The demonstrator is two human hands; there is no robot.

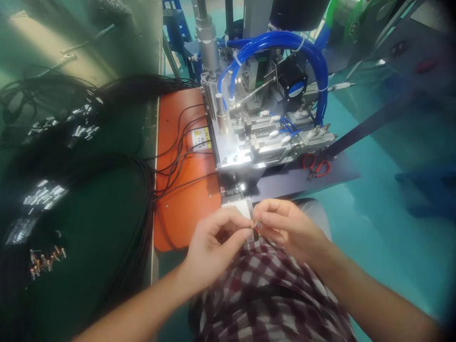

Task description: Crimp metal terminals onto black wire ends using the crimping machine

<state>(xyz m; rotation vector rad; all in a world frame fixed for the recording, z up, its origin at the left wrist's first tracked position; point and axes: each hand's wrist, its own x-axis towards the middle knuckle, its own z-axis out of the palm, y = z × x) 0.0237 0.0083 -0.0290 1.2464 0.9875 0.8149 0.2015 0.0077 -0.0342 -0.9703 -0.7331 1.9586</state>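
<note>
Thin coloured wires (256, 222), reddish and yellowish, show between my fingertips in front of the machine. My left hand (219, 237) is closed in a pinch on them from the left. From the other side my right hand (290, 225) pinches the same small wires with thumb and fingers. Just behind the fingers is a pale box-like part (244, 207) at the machine's near end. Beyond it stands the metal machine (231, 149) with cylinders and blue air hoses (285, 40). The wires' ends are too small to make out.
Black cables (142, 180) lie in bundles on the green table (81, 289) at left, some crossing the orange plate (185, 204). Red-handled pliers (315, 168) rest on the dark base plate (285, 185) at right. A dark slanted bar (370, 118) rises beside them.
</note>
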